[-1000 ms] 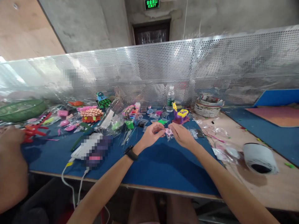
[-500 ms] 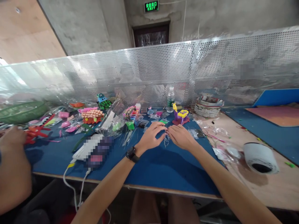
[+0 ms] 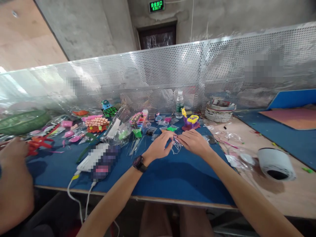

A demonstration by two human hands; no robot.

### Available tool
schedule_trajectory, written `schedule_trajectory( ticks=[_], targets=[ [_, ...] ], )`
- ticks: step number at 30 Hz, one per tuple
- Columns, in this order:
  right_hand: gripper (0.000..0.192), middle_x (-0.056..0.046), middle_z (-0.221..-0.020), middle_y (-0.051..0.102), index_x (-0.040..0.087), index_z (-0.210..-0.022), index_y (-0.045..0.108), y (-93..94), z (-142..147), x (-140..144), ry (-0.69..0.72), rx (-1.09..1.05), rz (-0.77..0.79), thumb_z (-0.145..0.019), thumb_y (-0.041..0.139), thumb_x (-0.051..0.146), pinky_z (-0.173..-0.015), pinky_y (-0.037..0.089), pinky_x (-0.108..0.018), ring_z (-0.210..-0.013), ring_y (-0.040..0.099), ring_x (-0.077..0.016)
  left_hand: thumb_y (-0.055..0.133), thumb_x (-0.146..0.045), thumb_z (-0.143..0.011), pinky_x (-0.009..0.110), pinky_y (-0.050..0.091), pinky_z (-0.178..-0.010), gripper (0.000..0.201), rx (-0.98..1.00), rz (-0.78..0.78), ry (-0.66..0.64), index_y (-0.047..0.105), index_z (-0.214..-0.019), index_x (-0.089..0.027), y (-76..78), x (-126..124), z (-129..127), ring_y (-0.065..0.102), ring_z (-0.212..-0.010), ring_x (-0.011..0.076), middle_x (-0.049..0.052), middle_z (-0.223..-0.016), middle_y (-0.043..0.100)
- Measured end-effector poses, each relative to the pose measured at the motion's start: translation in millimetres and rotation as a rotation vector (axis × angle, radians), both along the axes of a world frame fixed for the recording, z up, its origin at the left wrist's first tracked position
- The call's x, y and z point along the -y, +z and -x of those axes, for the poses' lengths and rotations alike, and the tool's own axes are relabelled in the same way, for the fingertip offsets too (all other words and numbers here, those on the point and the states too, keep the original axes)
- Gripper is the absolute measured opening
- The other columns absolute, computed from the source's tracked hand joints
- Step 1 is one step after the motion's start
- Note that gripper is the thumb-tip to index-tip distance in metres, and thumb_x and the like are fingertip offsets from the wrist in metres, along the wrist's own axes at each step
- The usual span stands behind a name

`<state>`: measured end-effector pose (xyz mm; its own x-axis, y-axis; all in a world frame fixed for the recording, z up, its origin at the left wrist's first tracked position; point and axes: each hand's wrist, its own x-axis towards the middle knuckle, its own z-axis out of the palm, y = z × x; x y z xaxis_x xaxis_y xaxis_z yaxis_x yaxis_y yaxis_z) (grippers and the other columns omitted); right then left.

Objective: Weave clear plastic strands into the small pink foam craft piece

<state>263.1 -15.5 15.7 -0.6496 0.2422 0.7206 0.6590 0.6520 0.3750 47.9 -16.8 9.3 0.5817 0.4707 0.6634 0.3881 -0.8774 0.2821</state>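
Note:
Over the blue table mat (image 3: 170, 181), both hands meet at a thin, pale, looped wire (image 3: 176, 148). My left hand (image 3: 161, 144), with a dark watch on its wrist, pinches the wire's left side. From the right, my right hand (image 3: 192, 142) pinches it with fingertips close to the left ones. The loops hang below the fingers; the gripped part is mostly hidden. Just behind stand a purple and yellow clay snail-like figure (image 3: 190, 121) and a green clay packet (image 3: 172, 128). Several thin straight wires (image 3: 134, 146) lie to the left of my left hand.
A co-worker's hand (image 3: 15, 149) holds a red clay figure (image 3: 39, 142) at left. A phone with a white power bank (image 3: 92, 159) and cables lies nearby. Behind are a water bottle (image 3: 179, 105) and a paper basket (image 3: 219, 112). A white round container (image 3: 276, 164) stands right.
The wire loops between my hands have turned and spread, showing wider now. Both hands stay nearly in place, fingers shifting slightly. The camera view has tilted a little.

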Motion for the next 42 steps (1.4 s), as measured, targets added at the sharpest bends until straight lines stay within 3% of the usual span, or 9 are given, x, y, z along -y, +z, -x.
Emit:
schedule_trajectory(
  ticks=[5, 11, 17, 22, 36, 42],
  targets=[
    [0.03, -0.004, -0.073, 0.063, 0.014, -0.085, 0.067, 2.5, 1, 3, 0.016, 0.032, 0.002, -0.103, 0.044, 0.023, -0.069, 0.031, -0.031, -0.07, 0.053, -0.0164, 0.043, -0.02, -0.1, 0.044, 0.047, -0.107, 0.019, -0.028, -0.02, 0.017, 0.048, -0.118, -0.021, 1.4, 1, -1, 0.055, -0.126, 0.0241, 0.013, -0.127, 0.061],
    [0.029, -0.004, -0.071, 0.061, 0.015, -0.08, 0.065, -1.8, 6, 3, 0.008, 0.031, -0.027, -0.101, 0.047, 0.02, -0.067, 0.029, -0.032, -0.069, 0.051, -0.016, 0.043, -0.019, -0.1, 0.042, 0.051, -0.103, 0.012, -0.035, -0.092, 0.035, 0.054, -0.104, -0.02, -0.3, -2, 0, 0.061, -0.117, 0.0225, 0.011, -0.116, 0.066],
    [0.023, -0.001, -0.06, 0.057, 0.016, -0.077, 0.068, -4.7, 12, 7, -0.101, -0.034, -0.195, -0.097, 0.055, 0.019, -0.065, 0.025, -0.034, -0.061, 0.048, -0.0144, 0.041, -0.014, -0.099, 0.046, 0.048, -0.107, 0.014, -0.002, -0.18, 0.082, 0.054, -0.105, -0.019, -4.1, -4, -6, 0.062, -0.116, 0.0222, 0.011, -0.114, 0.067],
    [0.022, 0.0, -0.06, 0.057, 0.018, -0.08, 0.07, -3.4, 12, 9, -0.141, -0.049, -0.216, -0.097, 0.056, 0.022, -0.068, 0.025, -0.033, -0.063, 0.047, -0.0144, 0.046, -0.014, -0.096, 0.047, 0.05, -0.105, 0.013, 0.093, -0.236, 0.168, 0.056, -0.102, -0.018, -9.2, -5, -9, 0.064, -0.11, 0.0224, 0.011, -0.107, 0.069],
    [0.011, 0.001, -0.062, 0.059, 0.014, -0.1, 0.07, -7.4, 11, 10, -0.114, -0.036, -0.392, -0.093, 0.063, 0.02, -0.069, 0.033, -0.032, -0.067, 0.052, -0.0144, 0.058, -0.017, -0.093, 0.044, 0.054, -0.103, 0.007, 0.292, -0.253, 0.09, 0.062, -0.092, -0.021, -4.7, -3, -11, 0.071, -0.102, 0.0191, 0.007, -0.104, 0.076],
    [0.018, 0.001, -0.064, 0.059, 0.015, -0.111, 0.067, -7.8, 9, 9, -0.118, 0.005, -0.328, -0.096, 0.058, 0.019, -0.067, 0.033, -0.033, -0.066, 0.055, -0.0143, 0.057, -0.017, -0.093, 0.044, 0.054, -0.103, 0.007, 0.317, -0.244, 0.108, 0.062, -0.092, -0.022, -6.8, -2, -11, 0.071, -0.101, 0.0187, 0.006, -0.104, 0.076]
  ],
)
